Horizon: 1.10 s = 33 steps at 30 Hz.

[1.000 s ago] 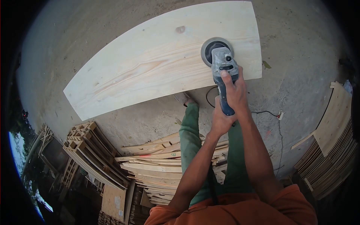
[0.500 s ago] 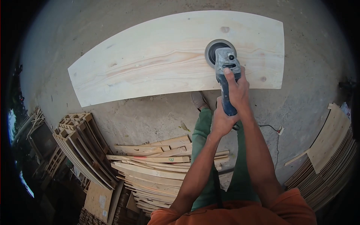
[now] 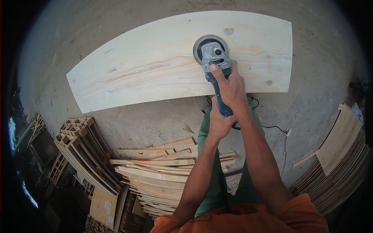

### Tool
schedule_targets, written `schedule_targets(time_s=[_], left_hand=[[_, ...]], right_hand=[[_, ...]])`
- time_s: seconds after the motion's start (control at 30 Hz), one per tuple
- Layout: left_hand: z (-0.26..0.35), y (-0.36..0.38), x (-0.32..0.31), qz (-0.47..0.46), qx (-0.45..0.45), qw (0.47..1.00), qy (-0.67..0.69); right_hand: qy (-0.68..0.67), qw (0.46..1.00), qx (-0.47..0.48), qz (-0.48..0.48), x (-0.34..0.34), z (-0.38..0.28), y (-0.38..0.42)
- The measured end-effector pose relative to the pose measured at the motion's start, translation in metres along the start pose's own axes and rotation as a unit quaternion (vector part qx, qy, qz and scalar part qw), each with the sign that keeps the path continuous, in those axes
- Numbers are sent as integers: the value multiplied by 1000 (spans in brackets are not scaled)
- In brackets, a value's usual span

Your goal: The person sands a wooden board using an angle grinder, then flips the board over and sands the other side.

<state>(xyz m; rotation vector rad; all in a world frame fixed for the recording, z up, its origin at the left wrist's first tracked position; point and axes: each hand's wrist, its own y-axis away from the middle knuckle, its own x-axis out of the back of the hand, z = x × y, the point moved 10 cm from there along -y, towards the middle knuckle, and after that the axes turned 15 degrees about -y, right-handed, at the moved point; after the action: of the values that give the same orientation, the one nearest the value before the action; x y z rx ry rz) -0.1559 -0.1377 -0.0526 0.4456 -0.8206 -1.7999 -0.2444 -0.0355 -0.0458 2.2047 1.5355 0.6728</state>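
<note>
An angle grinder [image 3: 216,60] with a round disc lies against the upper face of a wide pale wooden board [image 3: 155,58]. Its grey, dusty head points away from me, and the dark handle comes back toward my body. My left hand [image 3: 221,123] is wrapped round the rear end of the handle. Farther forward, my right hand [image 3: 234,87] grips the body just behind the head, thumb on top. The disc sits right of the board's middle, over the wood grain. What the disc's underside touches is hidden.
Stacked pallets [image 3: 83,151] stand at the lower left, beside a pile of loose wooden planks [image 3: 155,174]. More stacked boards [image 3: 330,163] are at the lower right. A power cord [image 3: 284,149] with a connector runs over the concrete floor [image 3: 147,124] to my right.
Both my hands have moved left and slightly away from me, carrying the angle grinder across the board. The grip stays the same.
</note>
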Motion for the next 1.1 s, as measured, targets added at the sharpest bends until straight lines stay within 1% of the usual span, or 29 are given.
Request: schedule_targets(time_s=[0.03,0.07,0.13,0.17,0.23,0.3,0.37,0.43,0.5,0.57,0.6,0.67,0.73,0.77,0.8,0.83,0.87,0.9,0.97,1.0,1.03,1.1], left_hand=[[0,3,14,37,-18,999,32],[-5,1,24,37,-18,999,32],[-19,-2,46,42,-4,997,60],[-23,-2,53,43,-1,998,55],[-23,-3,67,54,-12,998,8],[-18,-3,64,50,-18,999,2],[-13,-5,55,45,-28,999,0],[-14,-7,32,4,-10,1000,-4],[-19,-4,14,-4,-4,1000,11],[-22,-2,0,-9,-3,1000,21],[-20,1,-3,-4,-19,1000,1],[-19,4,-11,1,-36,999,-20],[-22,7,-28,-25,-16,1000,12],[-21,9,-35,-25,-15,1000,11],[-22,11,-48,-52,7,998,-22],[-25,13,-62,-80,27,995,-54],[-29,15,-71,-80,50,992,-89],[-30,18,-72,-79,48,992,-88],[-36,25,-72,-46,43,997,-36],[-32,26,-60,-8,-12,999,-51],[-31,26,-52,-7,-13,999,-52],[-24,21,-15,66,-44,997,6]], right_hand=[[47,998,15,-26,-17,-4,2],[46,998,15,-26,-29,-7,3],[78,992,-28,-91,-64,-5,7],[73,993,-31,-93,-71,-1,6],[41,995,36,-85,-82,-12,3],[50,994,27,-91,-77,-7,3],[21,998,36,-45,-57,-6,1],[22,999,22,-40,-36,-5,0],[18,999,30,-8,-13,0,4],[22,1000,17,-7,-1,5,8],[24,1000,1,-9,3,10,12],[19,1000,14,4,15,12,14],[12,999,26,16,32,16,18],[-12,999,8,33,49,20,21],[-35,998,-8,50,64,25,24],[-35,998,-5,52,76,29,25],[-45,997,1,63,88,33,28],[-56,996,7,73,94,33,30],[-61,996,15,58,86,35,34],[-31,999,15,30,70,31,34],[-3,1000,14,0,51,27,35],[8,998,-34,-57,11,23,27]])
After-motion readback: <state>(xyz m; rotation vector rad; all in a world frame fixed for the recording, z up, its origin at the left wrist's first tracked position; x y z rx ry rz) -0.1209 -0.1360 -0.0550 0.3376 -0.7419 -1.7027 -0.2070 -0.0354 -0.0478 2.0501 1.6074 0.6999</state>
